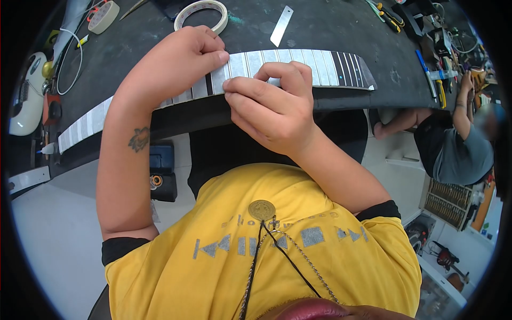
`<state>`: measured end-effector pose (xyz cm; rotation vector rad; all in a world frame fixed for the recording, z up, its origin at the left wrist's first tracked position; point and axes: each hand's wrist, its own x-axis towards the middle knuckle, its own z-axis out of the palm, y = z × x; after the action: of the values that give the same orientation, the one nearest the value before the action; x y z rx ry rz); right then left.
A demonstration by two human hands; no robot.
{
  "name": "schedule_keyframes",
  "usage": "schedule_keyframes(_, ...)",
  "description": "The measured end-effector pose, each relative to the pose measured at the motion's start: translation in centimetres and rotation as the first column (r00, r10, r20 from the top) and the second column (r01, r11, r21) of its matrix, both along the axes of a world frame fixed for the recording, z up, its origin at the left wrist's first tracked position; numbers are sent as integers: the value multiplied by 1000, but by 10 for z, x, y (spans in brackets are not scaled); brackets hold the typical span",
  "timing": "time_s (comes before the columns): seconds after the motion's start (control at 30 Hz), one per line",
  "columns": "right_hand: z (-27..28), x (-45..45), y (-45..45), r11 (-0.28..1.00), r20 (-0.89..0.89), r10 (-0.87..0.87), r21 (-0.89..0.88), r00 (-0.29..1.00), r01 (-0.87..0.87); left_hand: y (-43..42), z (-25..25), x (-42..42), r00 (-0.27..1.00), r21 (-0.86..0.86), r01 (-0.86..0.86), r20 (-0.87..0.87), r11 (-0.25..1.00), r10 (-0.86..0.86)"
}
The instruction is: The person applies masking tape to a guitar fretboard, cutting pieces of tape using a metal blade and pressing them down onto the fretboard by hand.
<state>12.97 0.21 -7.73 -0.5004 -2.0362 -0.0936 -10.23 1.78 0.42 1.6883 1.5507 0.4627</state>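
A long fretted strip (314,68), silver with dark gaps between some bars, lies along the near edge of the dark bench. My left hand (194,61) bends over its far edge, thumb and fingers pinched together at the strip near its middle. Close by on the near side, my right hand (272,101) has its fingers curled, with the fingertips pressed at the strip's near edge. Whatever small thing either hand may hold is hidden by the fingers. A roll of masking tape (222,24) lies just beyond my left hand.
A metal blade (281,25) lies beyond the strip. Another tape roll (104,17) and a white device (29,93) are at the left. Pliers (392,20), a blue pen (421,61) and other tools lie right. A person (461,149) sits at the right.
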Motion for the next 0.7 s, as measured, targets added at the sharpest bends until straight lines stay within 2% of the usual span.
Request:
schedule_keyframes(0.1,-2,2,0,1000,2,6,8,1000,-6,-6,0,1,998,99,49,32,994,-52)
schedule_keyframes(0.2,2,3,-1,1000,-3,8,15,1000,-8,-5,5,-2,993,74,119,-1,990,-119)
schedule_keyframes(0.3,0,4,0,999,-14,-1,36,1000,1,-4,2,-6,989,86,135,48,987,-139)
schedule_keyframes(0.4,0,3,-2,999,-51,-2,35,999,4,-5,4,-7,985,114,172,-34,978,-169)
schedule_keyframes(0.5,0,3,-4,999,-106,36,6,994,-36,-3,4,-7,987,83,158,-44,984,-155)
schedule_keyframes(0.7,5,12,-5,995,-96,84,-42,992,-88,-7,-7,-10,980,224,194,-4,955,-198)
